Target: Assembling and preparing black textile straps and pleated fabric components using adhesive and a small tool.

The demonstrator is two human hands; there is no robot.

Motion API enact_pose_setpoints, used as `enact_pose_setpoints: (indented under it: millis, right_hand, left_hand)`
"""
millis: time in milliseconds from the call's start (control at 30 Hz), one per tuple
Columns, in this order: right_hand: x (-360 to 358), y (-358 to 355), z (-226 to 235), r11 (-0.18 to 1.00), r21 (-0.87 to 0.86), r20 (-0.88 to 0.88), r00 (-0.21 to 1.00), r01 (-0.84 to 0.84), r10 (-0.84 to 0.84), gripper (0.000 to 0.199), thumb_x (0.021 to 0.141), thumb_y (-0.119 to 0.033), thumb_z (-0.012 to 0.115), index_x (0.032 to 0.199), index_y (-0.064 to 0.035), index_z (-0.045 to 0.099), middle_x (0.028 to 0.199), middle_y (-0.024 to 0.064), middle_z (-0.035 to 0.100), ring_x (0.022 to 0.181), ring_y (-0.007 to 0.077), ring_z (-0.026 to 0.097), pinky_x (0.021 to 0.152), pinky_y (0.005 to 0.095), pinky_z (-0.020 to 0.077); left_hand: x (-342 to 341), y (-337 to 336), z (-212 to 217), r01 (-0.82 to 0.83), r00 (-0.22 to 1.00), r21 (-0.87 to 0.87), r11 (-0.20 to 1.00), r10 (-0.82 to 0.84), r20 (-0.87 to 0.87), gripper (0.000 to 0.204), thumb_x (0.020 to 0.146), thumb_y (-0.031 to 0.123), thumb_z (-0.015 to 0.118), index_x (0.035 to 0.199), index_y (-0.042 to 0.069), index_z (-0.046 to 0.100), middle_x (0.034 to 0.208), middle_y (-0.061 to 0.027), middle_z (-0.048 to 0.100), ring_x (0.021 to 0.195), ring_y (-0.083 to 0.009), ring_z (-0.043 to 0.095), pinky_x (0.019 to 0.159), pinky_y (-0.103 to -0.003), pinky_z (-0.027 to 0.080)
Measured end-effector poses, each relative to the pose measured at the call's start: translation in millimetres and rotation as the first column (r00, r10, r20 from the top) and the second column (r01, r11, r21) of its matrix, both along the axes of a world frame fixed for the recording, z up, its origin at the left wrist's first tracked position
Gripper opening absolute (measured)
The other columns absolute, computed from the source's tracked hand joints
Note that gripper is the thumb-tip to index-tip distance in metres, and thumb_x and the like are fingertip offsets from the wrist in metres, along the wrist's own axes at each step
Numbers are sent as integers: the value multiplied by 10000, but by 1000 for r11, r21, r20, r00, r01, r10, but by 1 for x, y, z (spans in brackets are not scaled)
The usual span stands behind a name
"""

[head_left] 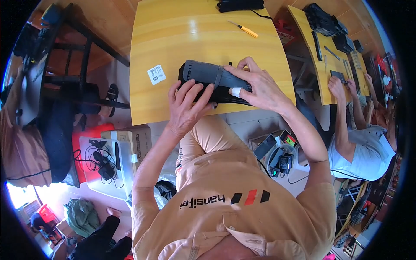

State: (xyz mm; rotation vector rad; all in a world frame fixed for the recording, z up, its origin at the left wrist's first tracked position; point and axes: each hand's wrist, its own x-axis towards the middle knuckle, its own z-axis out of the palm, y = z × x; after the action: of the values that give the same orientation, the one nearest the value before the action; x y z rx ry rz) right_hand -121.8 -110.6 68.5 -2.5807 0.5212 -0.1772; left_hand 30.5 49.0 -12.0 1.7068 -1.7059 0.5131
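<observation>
A dark grey, long rounded device [203, 73] lies across the near part of the yellow wooden table. Small holes run along its left end, and a band crosses its middle. Black material shows under its near side; I cannot tell whether it is a pouch or part of the device. My left hand [188, 102] curls its fingers over the near left side. At the right end, my right hand [262, 89] grips it with fingers on the far side and the thumb, wrapped in a white bandage [236, 92], on the near side.
To the left on the table [147, 102] lies a white label sheet [156, 74]. Farther back are a yellow-handled screwdriver [245, 29] and a black item [240, 5]. A clear bin of cables [106, 167] stands at lower left. On the right, another person's hands [340, 86] work at a second table.
</observation>
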Motion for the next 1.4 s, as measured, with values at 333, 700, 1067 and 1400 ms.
enact_pose_setpoints:
  millis: [333, 700, 1067, 1400]
  right_hand:
    - [2, 3, 2, 964, -252, -28, 996, -87, 82, 384, 785, -100, 561, 1166, -59, 531, 930, 118, 522, 847, 281, 569, 770, 375, 448]
    - [15, -5, 0, 892, -429, -16, 989, -142, 149, 167, 717, -47, 552, 880, -13, 565, 782, 139, 585, 687, 311, 622, 648, 400, 497]
    - [17, -32, 4, 994, -112, 31, 999, -9, 12, 173, 808, -62, 517, 959, -13, 585, 748, 214, 594, 747, 384, 584, 676, 453, 451]
    - [26, -56, 11, 993, 70, -68, 993, -94, 98, 253, 805, -110, 524, 1022, -8, 606, 861, 237, 603, 878, 384, 565, 805, 446, 433]
  left_hand:
    - [4, -11, -3, 9, 1000, -128, 992, -5, 27, 404, 622, 279, 737, 996, 174, 628, 917, -10, 538, 924, -191, 507, 900, -423, 331]
    - [10, -18, -2, 5, 999, -106, 994, -1, 42, 490, 585, 365, 747, 996, 130, 623, 932, -32, 530, 929, -222, 493, 874, -427, 341]
    - [3, -20, 14, -22, 996, 129, 991, 11, 84, 615, 593, 372, 711, 1140, 144, 547, 1050, -42, 528, 1034, -227, 484, 867, -377, 311]
    - [-3, -37, 53, -58, 982, 448, 892, -30, 187, 784, 559, 364, 739, 1254, 144, 450, 1199, -66, 453, 1131, -262, 426, 915, -417, 318]
